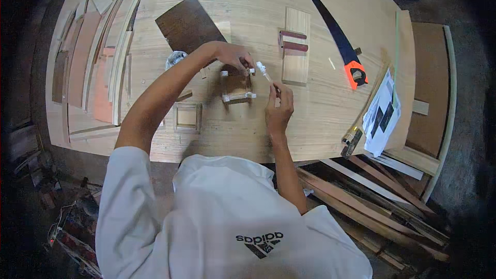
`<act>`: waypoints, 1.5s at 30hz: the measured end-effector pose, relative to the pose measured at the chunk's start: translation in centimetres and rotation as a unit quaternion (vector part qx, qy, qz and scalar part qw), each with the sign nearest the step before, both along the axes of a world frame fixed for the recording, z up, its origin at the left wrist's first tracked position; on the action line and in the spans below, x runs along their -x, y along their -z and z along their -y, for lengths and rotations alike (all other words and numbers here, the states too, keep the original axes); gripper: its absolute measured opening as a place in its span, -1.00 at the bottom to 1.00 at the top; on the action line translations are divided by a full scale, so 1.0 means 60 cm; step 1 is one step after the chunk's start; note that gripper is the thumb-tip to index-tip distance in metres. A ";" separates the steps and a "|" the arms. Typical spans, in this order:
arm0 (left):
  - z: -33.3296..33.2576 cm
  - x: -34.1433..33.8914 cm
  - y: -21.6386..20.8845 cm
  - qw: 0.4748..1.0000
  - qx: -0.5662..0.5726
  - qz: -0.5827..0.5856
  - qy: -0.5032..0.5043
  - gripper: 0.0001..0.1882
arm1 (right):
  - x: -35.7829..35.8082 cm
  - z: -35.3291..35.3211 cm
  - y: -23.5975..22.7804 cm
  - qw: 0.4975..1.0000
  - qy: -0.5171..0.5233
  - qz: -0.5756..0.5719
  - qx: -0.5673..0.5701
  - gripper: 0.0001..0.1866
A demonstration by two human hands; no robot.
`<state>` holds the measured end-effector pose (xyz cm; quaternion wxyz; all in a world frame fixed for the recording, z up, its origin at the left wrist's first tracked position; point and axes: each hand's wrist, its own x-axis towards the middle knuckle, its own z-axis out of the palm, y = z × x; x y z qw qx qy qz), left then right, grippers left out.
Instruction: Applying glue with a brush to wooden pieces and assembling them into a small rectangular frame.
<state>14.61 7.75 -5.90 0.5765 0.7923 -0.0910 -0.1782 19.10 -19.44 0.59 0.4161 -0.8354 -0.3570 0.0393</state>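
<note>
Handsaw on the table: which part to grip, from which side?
I'd take its orange-and-black handle from the near side, probably with the right hand once free of its thin stick. The saw lies with its handle nearer, its dark blade pointing away.

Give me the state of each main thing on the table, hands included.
Wooden frame: white on its corners
Stick: held, white-coated tip
Right hand: closed on the stick
Left hand: at the frame, grip unclear
Small frame: lying flat
Saw: lying flat
Dark board: lying flat
Light board: lying flat
</note>
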 end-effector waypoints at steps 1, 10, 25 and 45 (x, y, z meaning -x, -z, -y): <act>0.000 -0.006 -0.007 1.000 -0.009 -0.003 0.019 -0.62 | -0.002 0.003 0.000 1.000 0.002 0.000 0.001 -0.86; 0.004 0.000 -0.040 0.999 -0.023 -0.043 0.012 -0.59 | -0.005 0.007 -0.001 0.997 -0.030 0.059 0.026 -0.85; 0.001 0.000 -0.016 1.000 0.005 -0.005 0.027 -0.58 | -0.005 0.014 0.011 0.995 -0.038 0.086 0.015 -0.82; 0.003 -0.006 -0.002 1.000 0.013 -0.013 0.021 -0.61 | -0.006 0.005 -0.004 0.993 -0.030 0.114 0.000 -0.81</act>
